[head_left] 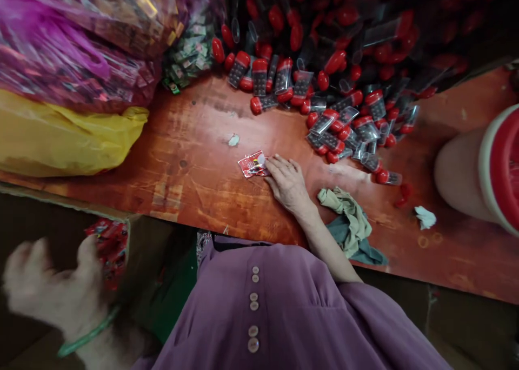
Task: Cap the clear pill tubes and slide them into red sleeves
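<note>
My right hand (288, 185) rests on the wooden table (203, 143), its fingertips and thumb closed on the edge of a small shiny red packet (250, 165). A small pale round spot shows by the fingertips; I cannot tell whether it belongs to the packet. Down at the left, my left hand (57, 289), blurred and with a green bangle at the wrist, hangs with its fingers apart and nothing visible in them. Beside it is an open cardboard box (135, 245) that holds more red packets (111, 251).
Many clear tubes with red caps (284, 78) are heaped at the back. Purple bags (81, 45) and a yellow bag (65, 137) fill the left side. A crumpled cloth (348, 218) lies right of my forearm, and a red-lidded bucket (462, 167) stands farther right.
</note>
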`<action>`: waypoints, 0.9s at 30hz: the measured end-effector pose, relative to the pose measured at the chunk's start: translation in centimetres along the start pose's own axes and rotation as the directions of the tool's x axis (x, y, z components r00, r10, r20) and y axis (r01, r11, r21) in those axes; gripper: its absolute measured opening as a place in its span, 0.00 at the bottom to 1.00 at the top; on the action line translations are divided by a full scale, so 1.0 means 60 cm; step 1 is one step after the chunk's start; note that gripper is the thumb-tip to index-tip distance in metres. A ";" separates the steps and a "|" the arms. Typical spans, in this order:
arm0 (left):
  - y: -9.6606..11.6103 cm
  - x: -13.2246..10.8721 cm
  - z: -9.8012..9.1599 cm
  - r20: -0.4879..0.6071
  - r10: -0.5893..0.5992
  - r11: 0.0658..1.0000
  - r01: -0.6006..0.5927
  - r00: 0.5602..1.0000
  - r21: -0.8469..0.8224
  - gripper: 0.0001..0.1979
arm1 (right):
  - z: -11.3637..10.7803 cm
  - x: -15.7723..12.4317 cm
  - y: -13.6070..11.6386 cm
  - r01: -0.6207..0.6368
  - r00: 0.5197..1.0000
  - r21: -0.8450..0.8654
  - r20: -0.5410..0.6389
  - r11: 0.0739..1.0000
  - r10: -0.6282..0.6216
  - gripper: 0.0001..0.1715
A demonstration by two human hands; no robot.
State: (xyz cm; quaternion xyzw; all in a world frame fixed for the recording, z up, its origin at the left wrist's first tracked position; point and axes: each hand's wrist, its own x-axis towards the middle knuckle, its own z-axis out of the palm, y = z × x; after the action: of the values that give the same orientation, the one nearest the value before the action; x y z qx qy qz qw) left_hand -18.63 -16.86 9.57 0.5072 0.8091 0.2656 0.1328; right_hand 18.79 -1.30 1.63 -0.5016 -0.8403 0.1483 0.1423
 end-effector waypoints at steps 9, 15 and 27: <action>0.240 0.061 0.306 0.304 0.725 0.683 -0.702 0.618 -0.202 0.23 | 0.018 -0.007 -0.014 0.010 1.000 -0.102 0.020 0.995 -0.009 0.19; 0.231 0.088 0.348 0.282 0.800 0.592 -0.773 0.529 -0.229 0.21 | -0.007 -0.016 -0.019 0.033 0.999 -0.077 -0.022 0.996 -0.035 0.16; 0.245 0.092 0.331 0.182 0.817 0.572 -0.806 0.547 -0.150 0.10 | -0.106 0.042 0.129 -0.429 0.847 -0.127 -0.399 0.894 0.350 0.25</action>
State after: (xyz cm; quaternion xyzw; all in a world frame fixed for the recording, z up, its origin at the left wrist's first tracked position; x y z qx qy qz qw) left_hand -0.45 -1.04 1.79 0.8470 0.4551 0.2557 0.1005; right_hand 26.31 5.10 4.62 -0.6932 -0.6897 -0.0120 0.2090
